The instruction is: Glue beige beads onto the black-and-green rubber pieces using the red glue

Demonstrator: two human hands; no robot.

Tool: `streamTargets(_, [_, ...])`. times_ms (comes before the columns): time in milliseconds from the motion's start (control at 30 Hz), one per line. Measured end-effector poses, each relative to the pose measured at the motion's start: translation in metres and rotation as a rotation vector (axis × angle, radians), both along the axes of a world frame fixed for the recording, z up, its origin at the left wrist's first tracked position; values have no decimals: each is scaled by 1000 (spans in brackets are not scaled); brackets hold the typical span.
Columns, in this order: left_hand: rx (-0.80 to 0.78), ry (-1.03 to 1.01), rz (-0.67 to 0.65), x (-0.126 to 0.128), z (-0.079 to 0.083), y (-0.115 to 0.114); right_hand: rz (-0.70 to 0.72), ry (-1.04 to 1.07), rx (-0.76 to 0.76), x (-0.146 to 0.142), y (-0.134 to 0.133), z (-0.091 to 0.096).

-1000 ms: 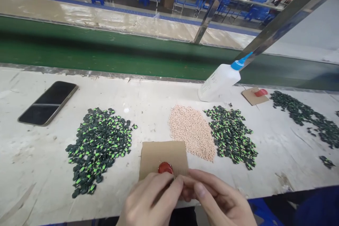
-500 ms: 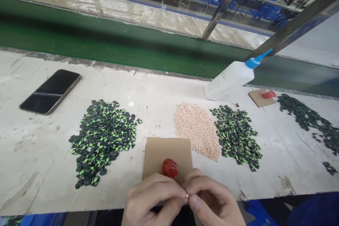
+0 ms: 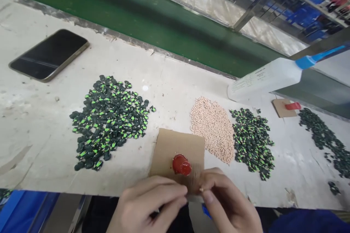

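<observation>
My right hand (image 3: 231,202) pinches a tiny beige bead-like piece (image 3: 201,189) between thumb and forefinger, just right of the cardboard's near edge. To its left is my left hand (image 3: 150,204), fingers bent and tips drawn close together, with nothing visible between them. Beyond both hands, a red cylinder-like object (image 3: 181,164) with a glossy surface rests on a square of brown cardboard (image 3: 175,139). A heap of similar beige pieces (image 3: 212,127) lies to the right of the cardboard.
Small black-and-green pieces form one heap (image 3: 112,116) at left and another (image 3: 253,142) at right. A phone (image 3: 50,54) lies at far left. A white bottle (image 3: 265,78) with a blue nozzle stands behind. Farther right are another cardboard piece (image 3: 279,108) and dark pieces (image 3: 324,138).
My hands have come apart; the left has let go and moved left, while the beige piece stays in my right fingers. The camera view has tilted and shifted.
</observation>
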State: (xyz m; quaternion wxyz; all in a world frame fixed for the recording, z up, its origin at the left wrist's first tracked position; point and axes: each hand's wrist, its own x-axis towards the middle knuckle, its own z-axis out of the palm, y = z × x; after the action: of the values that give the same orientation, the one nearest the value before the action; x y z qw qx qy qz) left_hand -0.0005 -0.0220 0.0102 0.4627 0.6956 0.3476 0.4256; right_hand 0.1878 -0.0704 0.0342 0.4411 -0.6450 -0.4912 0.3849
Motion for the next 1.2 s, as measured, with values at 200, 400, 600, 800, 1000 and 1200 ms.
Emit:
streamTargets(200, [-167,130,234,-12,-10,-7,45,-478,114,2,5,-10])
streamTargets(400, [-193,124,322,-14,-10,-9,73,-621,137,-1,3,-12])
streamTargets(600, [-273,101,305,-12,-5,-6,220,-756,224,7,8,-9])
streamTargets(800, [-427,-54,293,-6,6,-4,94,-508,147,7,5,0])
streamTargets(1000, [-1012,-360,232,20,30,-2,14,309,-103,6,-2,7])
streamTargets(1200, [-1154,-442,83,29,29,1,31,488,-144,7,-5,9])
